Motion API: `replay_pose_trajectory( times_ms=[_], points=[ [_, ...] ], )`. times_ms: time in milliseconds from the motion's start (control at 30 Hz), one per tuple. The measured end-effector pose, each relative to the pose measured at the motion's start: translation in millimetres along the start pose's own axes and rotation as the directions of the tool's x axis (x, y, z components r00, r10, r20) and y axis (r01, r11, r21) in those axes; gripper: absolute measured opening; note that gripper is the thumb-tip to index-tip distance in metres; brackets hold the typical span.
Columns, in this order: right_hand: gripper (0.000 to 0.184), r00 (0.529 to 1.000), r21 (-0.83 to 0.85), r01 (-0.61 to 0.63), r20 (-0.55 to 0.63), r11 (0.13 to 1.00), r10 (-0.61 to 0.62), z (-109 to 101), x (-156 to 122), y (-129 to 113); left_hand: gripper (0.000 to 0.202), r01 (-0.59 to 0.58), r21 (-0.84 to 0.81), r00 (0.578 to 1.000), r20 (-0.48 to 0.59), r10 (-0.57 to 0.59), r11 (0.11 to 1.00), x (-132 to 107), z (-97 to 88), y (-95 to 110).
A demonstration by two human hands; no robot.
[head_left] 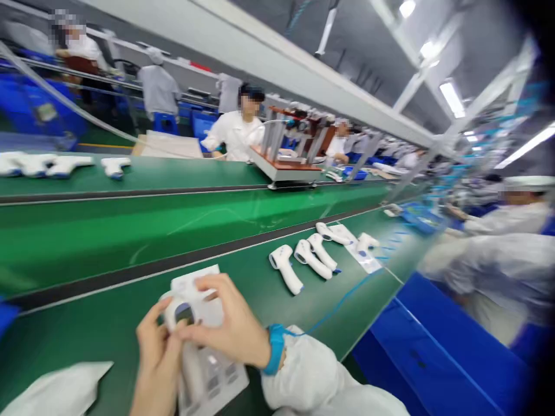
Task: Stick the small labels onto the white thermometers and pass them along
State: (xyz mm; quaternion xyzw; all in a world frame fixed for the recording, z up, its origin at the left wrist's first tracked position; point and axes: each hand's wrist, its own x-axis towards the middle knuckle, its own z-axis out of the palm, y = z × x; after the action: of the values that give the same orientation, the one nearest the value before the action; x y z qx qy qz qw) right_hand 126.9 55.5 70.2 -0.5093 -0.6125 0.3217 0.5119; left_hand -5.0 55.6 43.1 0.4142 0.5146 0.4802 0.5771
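Note:
Between my two hands is a white infrared thermometer [191, 352], its small dark display facing up towards me. My left hand [154, 352] grips the head from the left side, thumb and fingers closed on it. From the right, my right hand [236, 323] pinches the same head near the display, and a blue band circles that wrist. Under the thermometer lies a white sheet or tray with grey markings [228, 375], partly hidden by my hands. Several similar white thermometers [286, 270] rest on the green bench to the right.
A blue cord [342, 300] runs from my wristband across the green bench. Further right are a white printed sheet [366, 263] and a blue basket [420, 216]. A metal fixture [290, 170] stands on the raised line opposite. Co-workers sit beyond it and at the right.

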Motion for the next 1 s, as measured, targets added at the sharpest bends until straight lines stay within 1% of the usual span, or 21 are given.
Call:
replay_pose_trajectory(
  times_ms=[33,100,133,200,300,367,433,500,567,633,667,733,800,833,900,1000],
  points=[
    [0.063,0.998,0.016,0.014,0.062,1.0,-0.015,-2.1,1.0,-0.2,0.056,0.067,-0.033,0.996,0.057,-0.065,0.997,-4.6,2.5,6.2],
    [0.056,0.983,0.057,0.043,0.175,0.997,-0.052,-4.0,4.7,0.8,0.058,0.107,-0.07,0.985,0.14,-0.097,0.992,-10.7,6.2,15.8],
    [0.05,0.978,0.08,0.048,0.201,0.996,-0.063,-3.5,6.8,1.4,0.058,0.124,-0.082,0.98,0.165,-0.109,0.989,-12.4,7.0,19.0],
    [0.041,0.98,0.106,0.035,0.191,0.994,-0.055,-0.6,9.8,1.5,0.058,0.121,-0.082,0.977,0.185,-0.104,0.989,-15.1,6.7,22.7],
    [0.032,0.992,0.101,-0.006,0.128,0.995,-0.007,5.3,9.9,-1.9,0.06,0.105,-0.109,0.978,0.19,-0.083,0.989,-20.1,4.0,26.7],
    [0.025,0.993,0.084,-0.007,0.121,0.996,-0.003,7.9,8.5,-5.5,0.061,0.14,-0.156,0.972,0.212,-0.105,0.978,-23.5,2.5,30.1],
    [0.022,0.993,0.055,0.017,0.117,0.998,-0.023,9.2,7.9,-9.2,0.061,0.191,-0.212,0.962,0.233,-0.14,0.958,-25.8,1.6,33.4],
    [0.024,0.992,0.022,0.047,0.115,0.999,-0.049,8.8,8.7,-12.5,0.061,0.233,-0.269,0.956,0.242,-0.168,0.935,-26.7,1.2,35.6],
    [0.026,0.989,0.012,0.052,0.139,0.999,-0.053,6.3,10.7,-15.2,0.064,0.247,-0.307,0.951,0.258,-0.17,0.919,-26.7,0.9,36.0],
    [0.028,0.972,0.051,0.002,0.234,0.999,-0.014,1.2,13.2,-16.8,0.07,0.244,-0.321,0.947,0.284,-0.153,0.915,-26.3,0.4,35.2],
    [0.03,0.952,0.081,-0.03,0.305,0.996,0.004,-2.1,14.3,-17.1,0.073,0.24,-0.321,0.945,0.293,-0.145,0.916,-26.1,0.1,34.6],
    [0.04,0.894,0.128,-0.075,0.448,0.989,0.01,-8.8,16.0,-16.9,0.077,0.231,-0.314,0.946,0.295,-0.137,0.921,-26.0,-0.4,33.3],
    [0.048,0.848,0.143,-0.078,0.529,0.987,-0.01,-13.1,16.8,-15.7,0.079,0.219,-0.295,0.948,0.291,-0.131,0.93,-26.2,-0.1,32.2],
    [0.049,0.839,0.139,-0.072,0.544,0.988,-0.015,-13.8,16.9,-14.9,0.08,0.208,-0.283,0.949,0.289,-0.123,0.936,-26.4,0.5,31.6],
    [0.051,0.845,0.114,-0.072,0.536,0.991,0.0,-12.2,17.0,-12.4,0.081,0.182,-0.249,0.951,0.29,-0.106,0.951,-26.6,2.2,30.3],
    [0.061,0.876,0.109,-0.093,0.481,0.99,0.03,-6.5,16.8,-6.0,0.083,0.16,-0.196,0.955,0.28,-0.101,0.967,-26.5,5.2,28.1]
  ],
)
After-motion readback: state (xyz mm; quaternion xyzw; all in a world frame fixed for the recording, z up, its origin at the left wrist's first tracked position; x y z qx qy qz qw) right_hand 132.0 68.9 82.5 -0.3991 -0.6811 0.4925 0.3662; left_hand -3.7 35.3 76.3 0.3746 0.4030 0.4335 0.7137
